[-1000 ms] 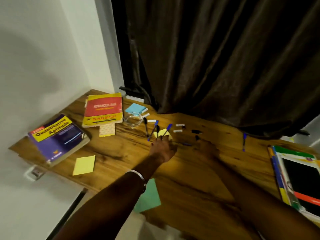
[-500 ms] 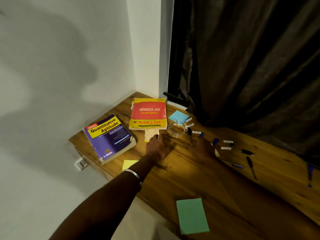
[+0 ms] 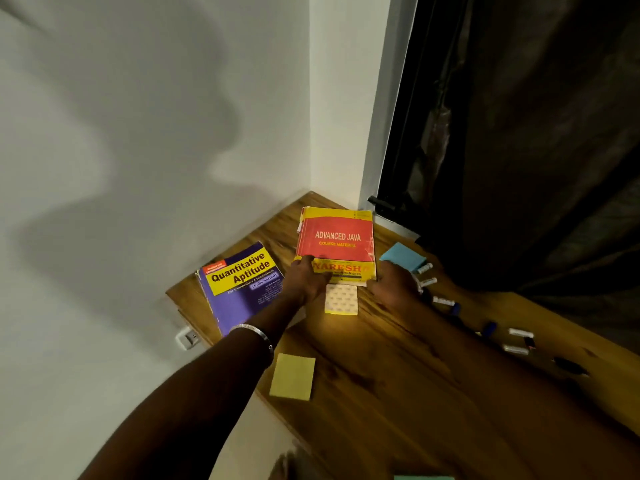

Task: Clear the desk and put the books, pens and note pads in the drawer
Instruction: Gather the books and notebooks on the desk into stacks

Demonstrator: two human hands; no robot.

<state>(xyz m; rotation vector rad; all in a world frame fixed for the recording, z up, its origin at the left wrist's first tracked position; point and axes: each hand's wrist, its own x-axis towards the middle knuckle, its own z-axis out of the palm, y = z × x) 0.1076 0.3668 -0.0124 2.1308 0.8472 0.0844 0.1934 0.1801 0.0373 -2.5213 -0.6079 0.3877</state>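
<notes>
Head view: wooden desk [image 3: 398, 375] in a white-walled corner by dark curtain [image 3: 536, 133]; both hands' grip unclear.

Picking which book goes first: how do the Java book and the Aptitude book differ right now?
The Java book has a red and yellow cover; the Aptitude book is purple with a yellow title panel. Both hands, left hand and right hand, are at the Java book's near edge; neither grips the Aptitude book, whose near corner lies under the left forearm. Both lie flat, cover up, on the desk.
</notes>
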